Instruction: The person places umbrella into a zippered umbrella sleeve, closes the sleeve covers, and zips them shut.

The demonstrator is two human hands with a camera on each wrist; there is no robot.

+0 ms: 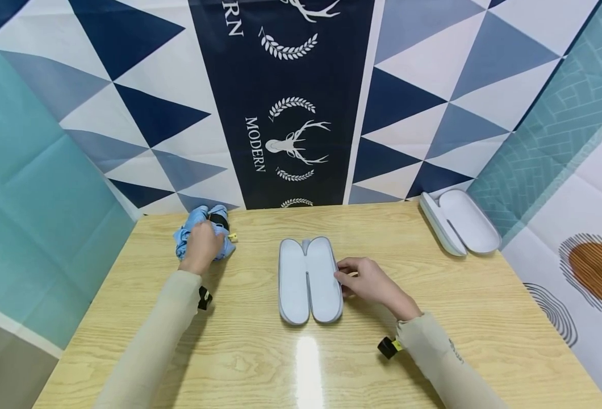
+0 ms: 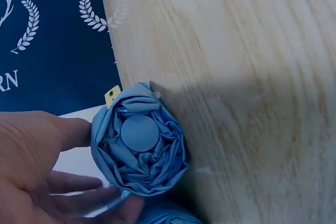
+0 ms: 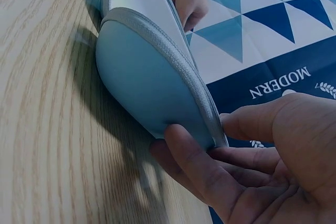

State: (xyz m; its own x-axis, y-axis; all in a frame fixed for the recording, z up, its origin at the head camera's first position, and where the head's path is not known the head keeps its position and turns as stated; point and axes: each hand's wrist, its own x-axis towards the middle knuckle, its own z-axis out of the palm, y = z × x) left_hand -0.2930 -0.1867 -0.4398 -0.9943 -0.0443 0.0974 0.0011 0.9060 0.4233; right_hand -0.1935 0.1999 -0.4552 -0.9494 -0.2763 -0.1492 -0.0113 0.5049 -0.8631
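Judging by the thin shells, should handle as light and fairly stiff: take the open case [image 1: 299,281] by a long side wall, just outside the zip [image 3: 169,48]. Looks smooth enough to slide on the table [image 1: 250,363] under a push, and unlikely to break, though perhaps apt to fold along the spine between both halves. Pinching the right edge of the open case with the right hand [image 1: 364,279], thumb at the zipped rim, fingers bent against the outer shell. Left of the open case and farther back, gripping a blue roll [image 2: 157,161] with the left hand [image 1: 202,250], thumb on one side, fingers curled round the other. Expect soft, slick, crumpled cloth over a firmer core, judging by the round cap [image 2: 140,132] set in the end; probably best grasped round the middle, folds squeezed together. Right of the open case and farther back, lying open too, another case [image 1: 472,218]. Hard to make out: most of the roll, covered by the left hand in the head view; the lower fingers, blurred in the left wrist view; more blue cloth [image 2: 170,214] below, cut off by the edge, so cannot tell whether separate or joined
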